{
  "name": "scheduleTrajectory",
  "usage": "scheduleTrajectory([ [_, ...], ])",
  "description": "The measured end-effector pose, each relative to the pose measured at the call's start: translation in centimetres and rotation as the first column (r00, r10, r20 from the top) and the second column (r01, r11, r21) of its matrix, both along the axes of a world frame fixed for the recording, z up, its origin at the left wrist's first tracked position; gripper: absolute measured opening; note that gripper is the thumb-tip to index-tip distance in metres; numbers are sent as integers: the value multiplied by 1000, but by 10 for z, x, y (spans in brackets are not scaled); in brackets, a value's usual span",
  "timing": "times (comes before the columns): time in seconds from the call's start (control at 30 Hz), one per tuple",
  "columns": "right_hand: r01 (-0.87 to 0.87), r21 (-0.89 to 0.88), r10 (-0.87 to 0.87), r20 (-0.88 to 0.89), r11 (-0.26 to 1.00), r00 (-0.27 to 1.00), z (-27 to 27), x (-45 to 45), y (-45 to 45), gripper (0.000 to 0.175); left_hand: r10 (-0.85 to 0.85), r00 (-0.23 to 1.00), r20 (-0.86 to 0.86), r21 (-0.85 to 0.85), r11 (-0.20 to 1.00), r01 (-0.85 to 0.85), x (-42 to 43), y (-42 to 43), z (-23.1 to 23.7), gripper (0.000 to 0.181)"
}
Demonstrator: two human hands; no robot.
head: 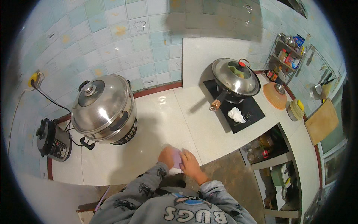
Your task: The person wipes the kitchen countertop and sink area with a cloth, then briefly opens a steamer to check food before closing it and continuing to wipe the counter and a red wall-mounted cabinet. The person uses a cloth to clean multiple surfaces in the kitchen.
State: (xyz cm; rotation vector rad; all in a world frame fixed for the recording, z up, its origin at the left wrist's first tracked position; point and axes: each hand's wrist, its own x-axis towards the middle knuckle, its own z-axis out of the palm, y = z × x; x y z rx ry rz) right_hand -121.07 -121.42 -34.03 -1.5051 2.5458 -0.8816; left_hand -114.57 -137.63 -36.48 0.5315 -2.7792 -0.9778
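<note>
A small light-purple cloth point(177, 158) is gathered between both hands at the front edge of the white tiled counter point(156, 112). My left hand point(166, 156) is closed at its left side. The fingers of my right hand point(191, 165) press on it from the right, and both palms are hidden. To the left of the hands stands a large stainless-steel electric steamer point(103, 112) with its domed lid on. Farther right, a lidded wok point(236, 78) sits on a black cooktop point(251, 112), its handle pointing toward me. A crumpled white tissue point(236, 114) lies on the cooktop's front part.
An electric pressure cooker point(54, 141) with cords stands far left. On the right are an orange dome cover point(275, 95), stacked bowls point(295, 110), a spice rack point(286, 57) and a cutting board point(321, 121). Open shelves point(270, 162) under the counter hold bottles and containers.
</note>
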Motion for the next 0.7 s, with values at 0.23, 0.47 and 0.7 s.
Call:
scheduleTrajectory([
  [0.23, -51, 143, 73, -157, 988, 985, -36, 12, 8, 69, -319, 948, 7, -316, 899, 305, 25, 33, -22, 62],
  [0.47, -16, 162, 28, -73, 987, 997, -39, -23, -18, 67, -325, 936, 133, -184, 920, 346, -17, 6, -3, 69],
  [0.7, -21, 178, 31, -53, 984, 998, -33, -4, -16, 70, -311, 926, 213, -185, 918, 351, 2, 9, 13, 73],
])
